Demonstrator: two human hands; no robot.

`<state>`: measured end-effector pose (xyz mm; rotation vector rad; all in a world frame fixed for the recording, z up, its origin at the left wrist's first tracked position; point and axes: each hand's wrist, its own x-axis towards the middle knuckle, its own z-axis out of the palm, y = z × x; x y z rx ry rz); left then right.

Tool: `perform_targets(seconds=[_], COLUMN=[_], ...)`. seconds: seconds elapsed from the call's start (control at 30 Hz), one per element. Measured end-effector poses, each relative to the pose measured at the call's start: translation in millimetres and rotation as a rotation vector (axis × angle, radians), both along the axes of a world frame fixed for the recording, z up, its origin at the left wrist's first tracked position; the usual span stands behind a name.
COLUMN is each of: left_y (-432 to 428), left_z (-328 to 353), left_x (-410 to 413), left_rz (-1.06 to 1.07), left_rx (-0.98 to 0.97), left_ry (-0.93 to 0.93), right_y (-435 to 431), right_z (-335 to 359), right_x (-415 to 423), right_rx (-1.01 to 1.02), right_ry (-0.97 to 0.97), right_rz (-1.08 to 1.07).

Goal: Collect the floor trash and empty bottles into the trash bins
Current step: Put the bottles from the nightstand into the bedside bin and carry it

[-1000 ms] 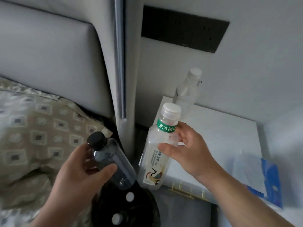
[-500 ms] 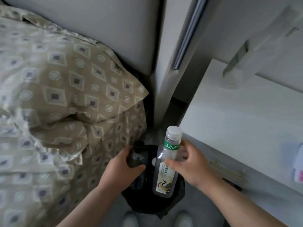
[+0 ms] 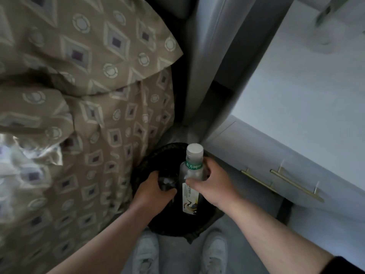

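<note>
Over the bin (image 3: 158,150), the left hand (image 3: 154,191) is gripping a dark bottle (image 3: 166,183) and the right hand (image 3: 213,186) is clamping a clear bottle (image 3: 190,196). The dropping step is happening; next, probably, both hands are needing to let go.

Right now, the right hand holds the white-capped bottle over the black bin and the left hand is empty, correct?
Not quite: the left hand is not empty; it grips a dark bottle. The rest stands: the right hand holds the white-capped bottle over the black bin. The head view shows it.
</note>
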<state>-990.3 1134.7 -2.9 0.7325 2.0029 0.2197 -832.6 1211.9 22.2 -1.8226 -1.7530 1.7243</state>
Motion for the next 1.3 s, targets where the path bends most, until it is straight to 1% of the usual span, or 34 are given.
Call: perform_targets(seconds=[0.1, 0.27, 0.4, 0.5, 0.63, 0.73, 0.8, 0.87, 0.97, 1.07, 1.13, 1.2, 1.23, 1.3], left_y=[-1, -3, -2, -3, -9, -7, -1, 12, 41, 75, 104, 135, 150, 173], left_z=[-13, -26, -28, -28, -23, -5, 18, 50, 110, 166, 192, 205, 208, 205], left_x=[3, 5, 11, 14, 12, 7, 6, 10, 23, 45, 65, 89, 102, 125], left_rz=[0.026, 0.118, 0.095, 0.083, 0.089, 0.077, 0.051, 0.009, -0.050, -0.120, -0.246, -0.382, -0.452, -0.600], left_rx=[-0.051, -0.082, -0.083, -0.080, -0.060, -0.040, 0.008, 0.112, 0.274, 0.508, 0.635, 0.652, 0.623, 0.505], left_ry=[0.011, 0.085, 0.140, 0.123, 0.078, 0.088, 0.120, 0.173, 0.236, 0.219, 0.197, 0.187, 0.200, 0.237], right_y=[-1, -3, -4, -3, -4, -5, -4, 2, 17, 35, 53, 69, 78, 99], right_z=[-21, -43, -59, -56, -53, -38, -17, 17, 79, 143, 187, 230, 249, 279], right_x=[-2, -13, -17, -14, -14, -13, -12, -8, 5, 31, 57, 86, 101, 129], right_rx=[-0.013, -0.077, -0.120, -0.171, -0.083, -0.032, 0.038, 0.094, 0.063, 0.068, 0.124, 0.176, 0.206, 0.291], right_ry=[-0.021, -0.075, -0.128, -0.170, -0.209, -0.186, -0.151, -0.097, 0.014, 0.123, 0.150, 0.176, 0.195, 0.204], right_rz=[0.020, 0.136, 0.219, 0.268, 0.288, 0.283, 0.246, 0.163, 0.048, -0.016, -0.093, -0.196, -0.264, -0.388])
